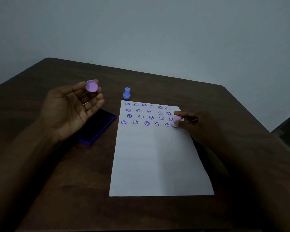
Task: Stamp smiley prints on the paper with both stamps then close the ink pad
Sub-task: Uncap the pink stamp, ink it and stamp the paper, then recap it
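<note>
A white paper [157,156] lies on the dark wooden table [74,181], with several rows of purple smiley prints across its top. My right hand [196,126] grips a small pink stamp [176,122] that is pressed down on the paper at the right end of the lowest row. My left hand [70,106] is raised palm-up left of the paper and pinches a round pink stamp cap [92,86] at its fingertips. Partly under that hand the purple ink pad [97,129] lies on the table with its dark pad showing. A blue stamp [127,93] stands upright just beyond the paper's top edge.
A pale wall rises behind the table's far edge. The table's right edge [251,111] falls away to a dark gap at the far right. The lower half of the paper is blank.
</note>
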{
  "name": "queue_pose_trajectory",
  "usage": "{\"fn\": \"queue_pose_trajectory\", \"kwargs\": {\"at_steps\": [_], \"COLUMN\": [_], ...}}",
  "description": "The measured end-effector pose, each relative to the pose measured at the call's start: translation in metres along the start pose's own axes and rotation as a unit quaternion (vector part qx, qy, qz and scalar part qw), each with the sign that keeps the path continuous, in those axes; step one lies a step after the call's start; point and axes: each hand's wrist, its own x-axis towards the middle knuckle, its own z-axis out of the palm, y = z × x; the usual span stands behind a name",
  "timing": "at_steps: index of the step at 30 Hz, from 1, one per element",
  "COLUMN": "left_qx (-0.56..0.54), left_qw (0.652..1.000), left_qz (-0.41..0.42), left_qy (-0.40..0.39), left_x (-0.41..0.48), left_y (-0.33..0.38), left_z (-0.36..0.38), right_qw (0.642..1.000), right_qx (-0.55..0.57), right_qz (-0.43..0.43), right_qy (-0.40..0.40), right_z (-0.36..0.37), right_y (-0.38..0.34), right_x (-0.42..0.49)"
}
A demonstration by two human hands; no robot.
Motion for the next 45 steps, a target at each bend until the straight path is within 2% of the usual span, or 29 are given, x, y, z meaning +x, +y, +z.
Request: {"fn": "queue_pose_trajectory", "kwargs": {"at_steps": [11, 19, 31, 45], "left_qx": [0.005, 0.019, 0.046, 0.048], "left_qw": [1.000, 1.000, 0.998, 0.998], "left_qz": [-0.001, -0.004, 0.030, 0.034], "left_qy": [0.006, -0.003, -0.042, -0.033], "left_x": [0.001, 0.002, 0.008, 0.008], "left_y": [0.001, -0.003, -0.004, -0.002], "left_z": [0.000, 0.001, -0.003, -0.002], "right_qw": [0.996, 0.992, 0.992, 0.993], "right_qx": [-0.060, -0.099, -0.092, -0.087], "right_qz": [-0.064, -0.074, -0.087, -0.079], "right_qy": [0.018, 0.023, 0.003, -0.002], "right_z": [0.005, 0.005, 0.003, 0.000], "right_y": [0.006, 0.006, 0.004, 0.000], "right_x": [-0.001, 0.000, 0.002, -0.001]}}
